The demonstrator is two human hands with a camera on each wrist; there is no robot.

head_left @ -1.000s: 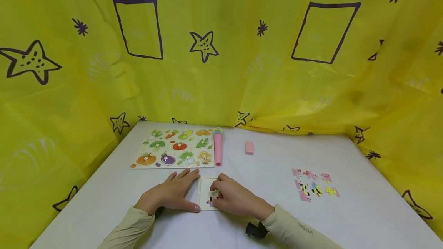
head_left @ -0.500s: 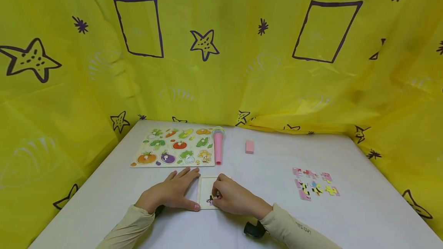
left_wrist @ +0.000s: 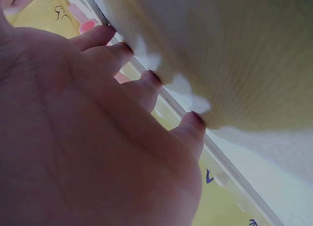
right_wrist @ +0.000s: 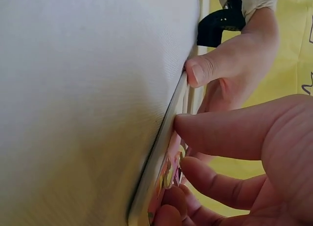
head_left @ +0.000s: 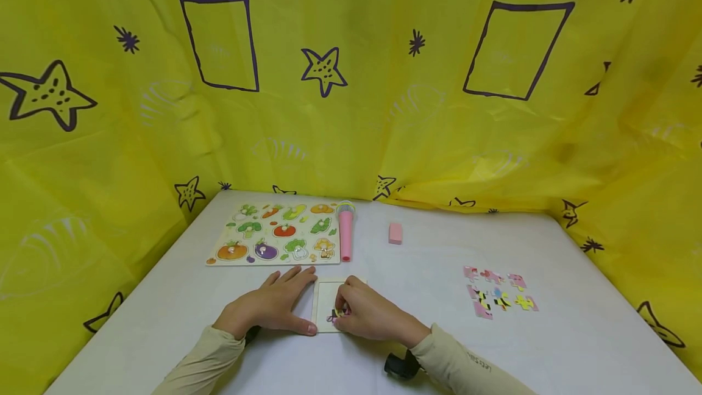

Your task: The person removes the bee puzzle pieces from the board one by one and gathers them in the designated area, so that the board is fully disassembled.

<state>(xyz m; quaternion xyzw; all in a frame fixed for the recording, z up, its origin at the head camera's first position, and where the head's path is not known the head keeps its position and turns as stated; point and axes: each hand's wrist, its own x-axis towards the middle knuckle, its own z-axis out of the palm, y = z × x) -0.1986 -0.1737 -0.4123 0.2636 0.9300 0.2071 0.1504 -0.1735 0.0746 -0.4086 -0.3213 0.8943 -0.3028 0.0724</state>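
Note:
A small pale puzzle tray (head_left: 315, 306) lies on the table in front of me in the head view. My left hand (head_left: 274, 302) is spread flat along its left side, the thumb resting at the tray's lower left corner. Over the tray's right part, my right hand (head_left: 373, 314) has thumb and fingers bent together, pinching a small printed puzzle piece (right_wrist: 177, 168) that looks tilted in the right wrist view. Part of the pink, black and yellow print (head_left: 333, 316) shows beside the fingertips in the head view; the right hand hides the rest of that area.
Several loose pink and yellow jigsaw pieces (head_left: 501, 301) lie at the right of the table. Behind the tray are a vegetable peg board (head_left: 285, 249), a pink toy microphone (head_left: 346, 236) and a pink block (head_left: 395, 233). A yellow patterned curtain (head_left: 362, 127) encloses the table.
The fingers of my right hand have shifted slightly at the puzzle piece, and more yellow print shows beside them. My left hand stays where it was.

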